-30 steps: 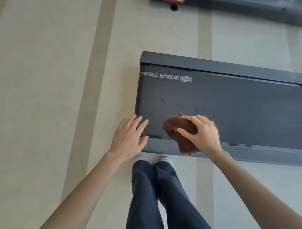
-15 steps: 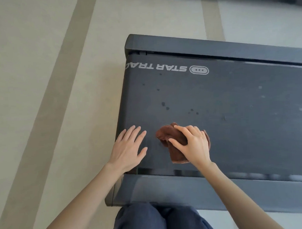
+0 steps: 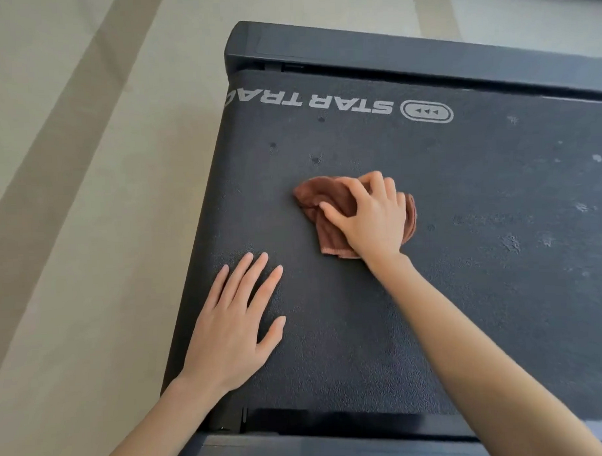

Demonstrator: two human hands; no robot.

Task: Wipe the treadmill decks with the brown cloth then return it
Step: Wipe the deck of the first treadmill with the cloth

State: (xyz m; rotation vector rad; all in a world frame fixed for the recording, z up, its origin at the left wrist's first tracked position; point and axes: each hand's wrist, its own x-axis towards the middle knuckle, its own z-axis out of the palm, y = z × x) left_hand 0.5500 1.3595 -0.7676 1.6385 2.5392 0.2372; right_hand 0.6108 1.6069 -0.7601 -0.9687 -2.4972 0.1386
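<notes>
The black treadmill deck (image 3: 482, 289) fills most of the view, with a STAR TRAC logo near its far edge and pale marks and dark spots on the belt. A bunched brown cloth (image 3: 320, 196) lies on the belt near the middle. My right hand (image 3: 371, 218) lies on top of the cloth with curled fingers gripping it against the belt. My left hand (image 3: 235, 329) rests flat on the belt near its left end, fingers straight and spread, holding nothing.
Beige floor (image 3: 87, 201) with darker stripes lies left of the deck. The grey side rails (image 3: 389, 50) run along the far and near edges. A dark strip of another machine shows at the top right corner.
The view has come much closer to the deck. My right hand has slid the cloth farther onto the belt, away from the near rail. My left hand stays flat near the left end.
</notes>
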